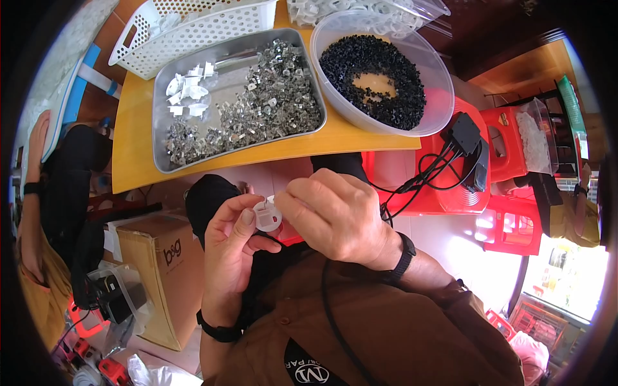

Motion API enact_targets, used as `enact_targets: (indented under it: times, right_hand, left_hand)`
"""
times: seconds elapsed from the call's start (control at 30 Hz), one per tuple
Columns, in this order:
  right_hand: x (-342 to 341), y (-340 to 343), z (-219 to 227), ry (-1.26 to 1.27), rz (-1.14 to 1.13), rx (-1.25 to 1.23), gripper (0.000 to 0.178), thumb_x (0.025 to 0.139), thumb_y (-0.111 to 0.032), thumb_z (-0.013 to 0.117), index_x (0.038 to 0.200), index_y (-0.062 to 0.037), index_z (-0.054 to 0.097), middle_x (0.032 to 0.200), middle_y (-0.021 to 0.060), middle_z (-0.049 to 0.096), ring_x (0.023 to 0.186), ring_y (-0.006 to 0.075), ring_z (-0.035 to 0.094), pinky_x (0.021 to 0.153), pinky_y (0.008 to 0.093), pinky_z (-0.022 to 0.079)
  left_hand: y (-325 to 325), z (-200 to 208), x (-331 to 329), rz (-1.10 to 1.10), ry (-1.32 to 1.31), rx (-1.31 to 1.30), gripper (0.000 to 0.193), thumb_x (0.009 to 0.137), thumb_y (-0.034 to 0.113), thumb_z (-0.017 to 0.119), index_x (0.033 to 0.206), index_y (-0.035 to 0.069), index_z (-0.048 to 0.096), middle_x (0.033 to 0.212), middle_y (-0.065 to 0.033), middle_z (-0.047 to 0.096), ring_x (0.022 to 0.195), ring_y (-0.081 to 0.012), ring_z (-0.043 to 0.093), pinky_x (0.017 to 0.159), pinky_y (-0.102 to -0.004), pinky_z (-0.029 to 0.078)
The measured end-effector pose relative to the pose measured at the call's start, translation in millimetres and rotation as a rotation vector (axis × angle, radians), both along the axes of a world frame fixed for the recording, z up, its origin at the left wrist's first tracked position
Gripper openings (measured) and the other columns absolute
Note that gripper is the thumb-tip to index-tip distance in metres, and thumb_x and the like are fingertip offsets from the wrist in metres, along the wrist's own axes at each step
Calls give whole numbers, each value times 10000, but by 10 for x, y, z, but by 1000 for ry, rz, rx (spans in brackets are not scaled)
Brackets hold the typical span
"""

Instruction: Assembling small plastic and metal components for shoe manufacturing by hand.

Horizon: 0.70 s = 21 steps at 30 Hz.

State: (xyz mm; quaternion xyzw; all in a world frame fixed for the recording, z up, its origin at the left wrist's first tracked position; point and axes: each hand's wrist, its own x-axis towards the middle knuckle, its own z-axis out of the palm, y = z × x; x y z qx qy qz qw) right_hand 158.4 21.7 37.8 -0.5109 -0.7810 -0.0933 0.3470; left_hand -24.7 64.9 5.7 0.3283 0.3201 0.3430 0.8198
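Over my lap, my left hand (230,235) pinches a small round white plastic part (267,217) with a hole in it, between thumb and fingers. Closed and bent inward, my right hand (338,215) meets the part's upper right edge; whatever its fingertips grip is hidden behind the knuckles. Beyond both hands, a shallow metal tray (230,74) sits on the table, with many small shiny metal clips (277,96) and a little pile of white plastic pieces (188,90). To its right stands a clear plastic bowl (438,83) of tiny black parts (344,61).
The yellow table (360,137) ends just past my hands. A white perforated basket (199,35) stands behind the tray. Red stools (450,186) with black cables (421,183) are at right, a cardboard box (151,276) at left. Another person's arm (33,225) shows far left.
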Motion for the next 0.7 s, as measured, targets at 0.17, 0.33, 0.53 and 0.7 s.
enact_targets:
  times: [0.17, 0.33, 0.53, 0.7]
  right_hand:
    - [-50, -17, -64, -138, 56, 119, 333, 557, -142, 682, 862, -12, 648, 855, 65, 580, 673, 166, 570, 545, 260, 503]
    - [-58, -39, -126, -139, 132, 164, 310, 627, -148, 715, 900, -18, 644, 886, 58, 578, 683, 161, 577, 545, 259, 509]
    - [-43, 0, -150, 6, 166, 91, 301, 616, -108, 701, 900, -26, 645, 890, 57, 587, 699, 174, 601, 547, 273, 520]
    - [-84, 4, -180, 301, 165, -74, 247, 635, -81, 681, 874, -39, 637, 893, 55, 606, 750, 200, 625, 563, 292, 517]
  left_hand:
    - [4, -9, -5, 4, -33, -34, 247, 944, 169, 553, 1102, -21, 560, 991, -119, 635, 812, -175, 654, 601, -274, 597]
    - [-14, -8, 13, 53, -24, -46, 229, 944, 147, 549, 1105, -15, 562, 998, -116, 634, 832, -168, 652, 609, -274, 601]
    - [-15, -8, 4, 102, -7, -8, 223, 939, 131, 555, 1111, -10, 563, 1014, -111, 628, 842, -169, 651, 613, -271, 601]
    - [-20, 14, 27, 103, 18, 64, 220, 931, 120, 564, 1114, -1, 554, 1012, -99, 629, 853, -164, 647, 626, -277, 599]
